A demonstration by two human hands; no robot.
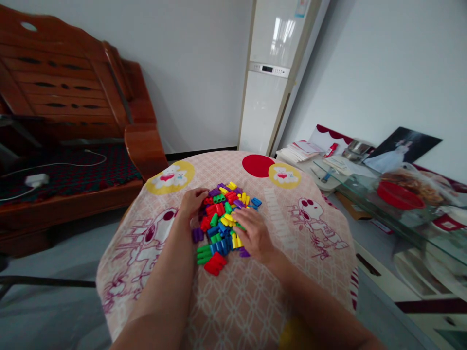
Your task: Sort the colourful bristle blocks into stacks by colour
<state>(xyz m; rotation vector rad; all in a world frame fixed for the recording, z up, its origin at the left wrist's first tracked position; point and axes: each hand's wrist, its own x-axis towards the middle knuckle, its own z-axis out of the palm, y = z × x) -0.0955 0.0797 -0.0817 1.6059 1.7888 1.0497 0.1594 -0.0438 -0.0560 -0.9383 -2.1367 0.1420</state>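
A heap of small plastic building blocks [219,228] in red, green, blue, yellow and purple lies on the round table. Along the heap's far left edge rests my left hand [192,201], its fingers bent but loosely apart, with nothing seen in its grasp. My right hand [255,233] lies over the heap's right side, fingers stretched out and touching or just above yellow blocks [229,219]. A red block [215,264] and a green block [204,254] sit at the near edge. A purple block [197,235] is beside my left wrist.
A patterned pink tablecloth [226,311] covers the table. On the left stands a wooden bench [146,148] with a white charger [36,180] on its seat. A tall white cabinet-like appliance [264,107] is behind. To the right, a glass shelf holds a red bowl [399,195] and papers.
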